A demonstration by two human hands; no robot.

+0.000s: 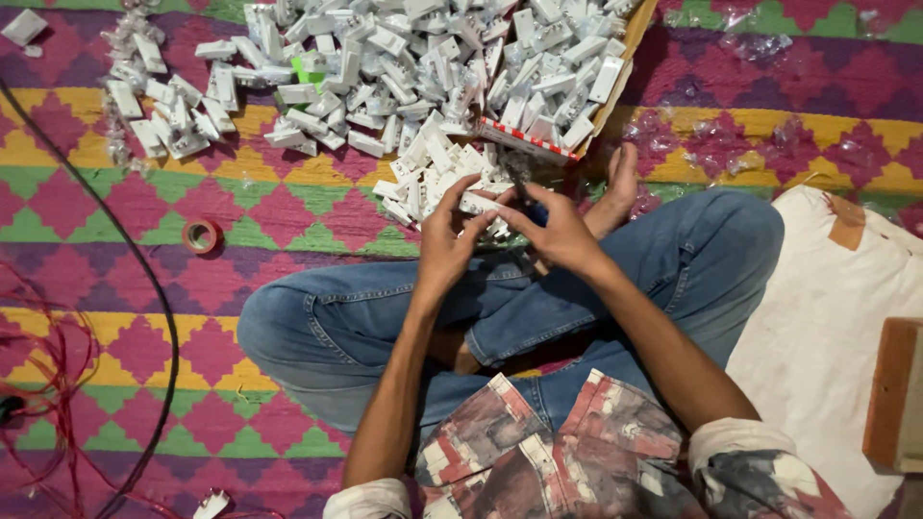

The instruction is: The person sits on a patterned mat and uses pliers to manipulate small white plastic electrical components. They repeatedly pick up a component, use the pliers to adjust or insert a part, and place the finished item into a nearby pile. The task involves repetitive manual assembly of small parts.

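White plastic part (478, 203) pinched in left hand (444, 245) grip, right hand (558, 234) fingers pinching a dark tool (520, 188) beside it.

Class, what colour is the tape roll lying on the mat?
Red, a small ring: the tape roll in the head view.

Dim warm indoor light, soft shadows, saturated colours, slight blur throughout

A brown cardboard box (615, 82) with a red-and-white striped edge is seen at the top centre, lying open on the patterned mat. Crumpled clear plastic wrappers (760, 144) are scattered to its right. No labels, signs or screens are seen.
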